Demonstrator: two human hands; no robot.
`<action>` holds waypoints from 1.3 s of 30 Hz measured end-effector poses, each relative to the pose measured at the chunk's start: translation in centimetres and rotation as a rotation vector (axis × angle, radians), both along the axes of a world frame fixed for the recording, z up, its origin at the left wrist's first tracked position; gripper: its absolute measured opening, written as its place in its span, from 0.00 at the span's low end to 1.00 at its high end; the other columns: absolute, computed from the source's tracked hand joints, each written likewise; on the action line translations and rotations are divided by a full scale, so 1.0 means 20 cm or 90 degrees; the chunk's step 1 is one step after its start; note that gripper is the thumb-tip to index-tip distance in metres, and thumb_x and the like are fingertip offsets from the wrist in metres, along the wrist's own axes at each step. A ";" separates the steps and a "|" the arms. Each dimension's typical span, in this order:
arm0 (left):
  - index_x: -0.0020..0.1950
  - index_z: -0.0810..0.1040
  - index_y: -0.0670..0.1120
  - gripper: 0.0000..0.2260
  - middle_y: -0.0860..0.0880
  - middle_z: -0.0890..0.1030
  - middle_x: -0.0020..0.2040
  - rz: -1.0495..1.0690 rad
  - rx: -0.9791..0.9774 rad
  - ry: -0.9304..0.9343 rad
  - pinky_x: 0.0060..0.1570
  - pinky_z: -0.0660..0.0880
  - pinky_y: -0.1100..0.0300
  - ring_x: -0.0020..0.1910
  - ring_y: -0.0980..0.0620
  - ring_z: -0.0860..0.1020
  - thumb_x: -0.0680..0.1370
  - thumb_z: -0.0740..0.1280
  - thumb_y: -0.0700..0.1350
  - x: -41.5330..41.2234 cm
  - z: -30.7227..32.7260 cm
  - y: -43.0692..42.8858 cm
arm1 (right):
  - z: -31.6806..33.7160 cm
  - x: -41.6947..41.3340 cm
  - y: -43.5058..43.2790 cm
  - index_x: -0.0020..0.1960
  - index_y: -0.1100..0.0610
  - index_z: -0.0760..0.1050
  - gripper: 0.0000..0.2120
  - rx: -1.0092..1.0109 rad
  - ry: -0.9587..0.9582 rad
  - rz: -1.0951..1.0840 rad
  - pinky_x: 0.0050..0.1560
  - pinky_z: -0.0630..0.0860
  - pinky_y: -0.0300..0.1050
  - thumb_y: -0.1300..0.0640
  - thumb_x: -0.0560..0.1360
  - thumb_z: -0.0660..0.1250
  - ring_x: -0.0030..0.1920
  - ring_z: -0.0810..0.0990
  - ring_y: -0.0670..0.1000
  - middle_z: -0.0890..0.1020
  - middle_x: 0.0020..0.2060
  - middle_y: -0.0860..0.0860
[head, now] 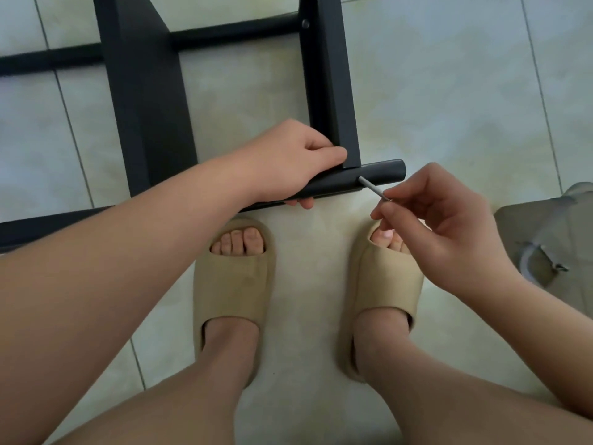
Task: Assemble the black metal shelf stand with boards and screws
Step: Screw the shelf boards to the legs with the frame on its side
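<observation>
Looking down from the head view, the black metal shelf stand (144, 107) rests on the tiled floor (449, 91), just ahead of two beige slippers (234, 284). Its finish is matt black, with flat bars joined to round tubes. The left hand (288, 162) grips the near round tube (382, 173) at the corner joint, fingers curled round it. The right hand (439, 226) pinches a thin grey key (373, 188), its tip seated in the tube's side. A plastic bag (552, 226) lies at the right edge.

Floor (449, 91): large, pale grey-green glazed tiles, laid square, with thin dark grout lines (541, 91). The surface is glossy and faintly mottled. Lighting is soft and diffuse, with weak shadows.
</observation>
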State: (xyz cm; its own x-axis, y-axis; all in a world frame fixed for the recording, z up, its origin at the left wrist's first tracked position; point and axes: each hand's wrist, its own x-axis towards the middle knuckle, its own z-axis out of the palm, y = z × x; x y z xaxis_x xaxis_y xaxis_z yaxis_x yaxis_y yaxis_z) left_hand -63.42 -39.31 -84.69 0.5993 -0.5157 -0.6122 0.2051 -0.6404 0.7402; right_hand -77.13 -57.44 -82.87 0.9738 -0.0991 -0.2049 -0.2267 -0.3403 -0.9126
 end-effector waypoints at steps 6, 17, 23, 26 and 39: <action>0.46 0.81 0.42 0.17 0.49 0.76 0.25 0.025 -0.006 0.009 0.25 0.72 0.64 0.22 0.54 0.76 0.82 0.63 0.54 -0.01 0.01 -0.01 | 0.01 -0.02 0.00 0.46 0.56 0.76 0.03 -0.038 -0.007 0.004 0.46 0.80 0.58 0.62 0.75 0.68 0.40 0.85 0.51 0.85 0.38 0.47; 0.41 0.81 0.49 0.17 0.50 0.76 0.24 0.011 -0.001 0.023 0.25 0.71 0.65 0.21 0.54 0.75 0.82 0.62 0.57 -0.01 0.00 0.00 | 0.00 -0.02 0.00 0.45 0.64 0.77 0.03 -0.118 -0.062 0.060 0.39 0.80 0.57 0.63 0.75 0.69 0.38 0.85 0.50 0.84 0.37 0.46; 0.42 0.82 0.49 0.17 0.51 0.76 0.24 0.010 -0.003 0.042 0.24 0.70 0.66 0.21 0.55 0.75 0.82 0.62 0.58 -0.01 0.00 0.00 | -0.01 -0.02 0.00 0.45 0.65 0.78 0.04 -0.142 -0.070 0.079 0.36 0.80 0.56 0.64 0.75 0.69 0.38 0.84 0.47 0.83 0.38 0.44; 0.41 0.81 0.50 0.17 0.52 0.75 0.23 0.011 -0.005 0.042 0.24 0.70 0.67 0.21 0.55 0.74 0.82 0.62 0.58 -0.01 0.00 0.00 | -0.02 -0.01 0.01 0.45 0.64 0.78 0.04 -0.141 -0.062 0.073 0.35 0.80 0.54 0.63 0.75 0.69 0.37 0.83 0.47 0.82 0.37 0.43; 0.41 0.81 0.48 0.17 0.53 0.75 0.23 0.005 -0.017 0.039 0.23 0.69 0.67 0.20 0.56 0.74 0.83 0.62 0.57 -0.01 0.01 0.00 | -0.05 0.06 0.11 0.42 0.59 0.77 0.08 0.108 0.096 -0.112 0.34 0.75 0.31 0.69 0.76 0.71 0.35 0.84 0.47 0.85 0.37 0.53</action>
State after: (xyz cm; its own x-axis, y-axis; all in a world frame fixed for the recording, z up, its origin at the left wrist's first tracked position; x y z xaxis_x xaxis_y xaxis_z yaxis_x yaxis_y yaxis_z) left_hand -63.60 -39.26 -84.51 0.5650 -0.5278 -0.6342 0.2555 -0.6189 0.7428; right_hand -75.95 -55.18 -83.84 0.9018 -0.2166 -0.3740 -0.4062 -0.1292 -0.9046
